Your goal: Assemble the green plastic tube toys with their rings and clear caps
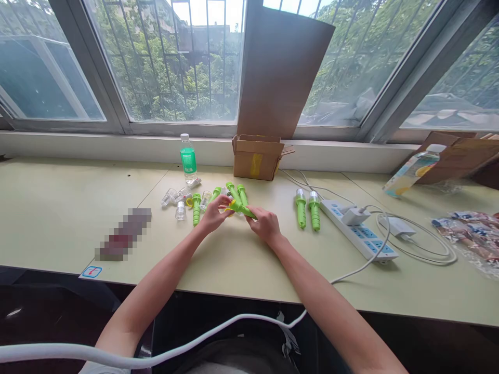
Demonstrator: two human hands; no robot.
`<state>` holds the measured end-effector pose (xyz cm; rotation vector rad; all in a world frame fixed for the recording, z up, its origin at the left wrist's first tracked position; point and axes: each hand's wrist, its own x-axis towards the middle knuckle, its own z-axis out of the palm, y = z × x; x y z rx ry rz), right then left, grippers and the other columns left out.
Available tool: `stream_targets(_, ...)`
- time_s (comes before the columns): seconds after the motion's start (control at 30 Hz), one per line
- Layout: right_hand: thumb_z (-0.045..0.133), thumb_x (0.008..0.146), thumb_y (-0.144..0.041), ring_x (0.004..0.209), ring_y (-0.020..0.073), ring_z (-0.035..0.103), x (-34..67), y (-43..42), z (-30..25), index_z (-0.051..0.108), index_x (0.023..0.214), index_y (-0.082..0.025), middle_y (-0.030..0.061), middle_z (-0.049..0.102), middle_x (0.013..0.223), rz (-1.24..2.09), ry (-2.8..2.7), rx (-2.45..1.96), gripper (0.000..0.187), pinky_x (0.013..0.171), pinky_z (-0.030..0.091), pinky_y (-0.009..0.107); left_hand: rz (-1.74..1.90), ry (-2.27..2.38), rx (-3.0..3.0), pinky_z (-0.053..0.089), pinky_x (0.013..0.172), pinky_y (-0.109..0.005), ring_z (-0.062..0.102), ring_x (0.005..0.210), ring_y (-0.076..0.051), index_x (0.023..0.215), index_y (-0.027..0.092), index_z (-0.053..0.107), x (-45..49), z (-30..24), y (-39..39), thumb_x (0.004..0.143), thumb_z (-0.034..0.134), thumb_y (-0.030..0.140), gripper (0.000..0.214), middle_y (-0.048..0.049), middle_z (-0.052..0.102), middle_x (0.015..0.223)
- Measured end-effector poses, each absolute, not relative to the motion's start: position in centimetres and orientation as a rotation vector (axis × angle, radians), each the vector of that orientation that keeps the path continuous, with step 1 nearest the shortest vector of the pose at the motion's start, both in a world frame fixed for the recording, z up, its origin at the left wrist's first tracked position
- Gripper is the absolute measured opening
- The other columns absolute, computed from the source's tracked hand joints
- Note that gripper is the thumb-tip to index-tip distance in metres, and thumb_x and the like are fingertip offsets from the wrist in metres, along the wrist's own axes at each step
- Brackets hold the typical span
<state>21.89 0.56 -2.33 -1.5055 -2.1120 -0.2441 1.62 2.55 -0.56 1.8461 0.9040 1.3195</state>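
Both hands meet over the table on one green ribbed handle (242, 209), shaped like a small flashlight body. Fingers of my left hand (212, 215) pinch its left end, where a yellow part (231, 209) shows. My right hand (265, 224) is closed on the opposite end. Beside my left hand stands another green handle (196, 210) near a yellow ring (189, 201). Several more green handles (242, 194) lie just beyond my fingers. Clear plastic caps (180, 211) are gathered on the left. Two green pieces with clear caps (301, 210) lie to the right.
A green-labelled bottle (188, 161) and a cardboard box (255, 161) stand at the back. To the right lie a white power strip (362, 234), coiled cables (438, 259), a tilted bottle (413, 171) and plastic-wrapped items (468, 234). A white cable (218, 337) crosses before me.
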Motion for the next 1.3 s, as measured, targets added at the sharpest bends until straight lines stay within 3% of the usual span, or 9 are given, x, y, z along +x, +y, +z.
stream_targets(0.43,0.053,0.083,-0.031,0.077,0.0191,0.063,21.66,0.34,-2.22,0.065,0.108,-0.023,0.0052,0.071,0.092,-0.062,-2.073,-1.400,0.028,0.064,0.039,0.024,1.376,0.920,1.977,0.050,0.090,-0.043,0.062,0.102,-0.022,0.081,0.019,0.058,1.38,-0.25,2.61,0.076,0.067,0.030,0.015,-0.0052,0.068,0.097)
stream_targets(0.67,0.053,0.083,-0.033,0.064,0.0162,0.058,21.32,-0.10,-1.68,0.067,0.092,-0.022,0.0032,0.069,0.075,0.108,-2.035,-1.326,0.020,0.058,0.036,0.023,1.341,0.940,2.048,0.053,0.086,-0.041,0.064,0.089,-0.018,0.091,0.020,0.059,0.95,-0.18,3.06,0.073,0.070,0.033,0.025,-0.0039,0.067,0.096)
stream_targets(0.83,0.052,0.083,-0.035,0.057,0.0144,0.052,21.31,-0.16,-1.57,0.066,0.084,-0.021,0.0018,0.063,0.065,0.148,-2.034,-1.304,0.019,0.056,0.035,0.022,1.364,0.932,2.065,0.054,0.083,-0.040,0.065,0.087,-0.018,0.084,0.019,0.059,0.81,-0.02,3.04,0.073,0.070,0.032,0.020,-0.0032,0.067,0.091)
stream_targets(1.03,0.053,0.081,-0.036,0.057,0.0139,0.051,21.36,-0.15,-1.61,0.067,0.085,-0.021,0.0013,0.063,0.065,0.202,-1.996,-1.286,0.020,0.057,0.036,0.023,1.372,0.937,2.144,0.054,0.081,-0.038,0.064,0.098,-0.022,0.079,0.019,0.059,0.82,0.22,2.72,0.076,0.068,0.030,0.014,-0.0053,0.068,0.094)
stream_targets(1.3,0.057,0.078,-0.040,0.058,0.0139,0.053,21.17,0.03,-1.99,0.067,0.098,-0.019,0.0016,0.066,0.070,0.446,-1.867,-1.237,0.031,0.056,0.040,0.023,1.378,0.952,2.105,0.055,0.080,-0.037,0.065,0.088,-0.018,0.089,0.020,0.061,0.87,0.18,2.92,0.075,0.068,0.037,0.024,-0.0041,0.067,0.094)
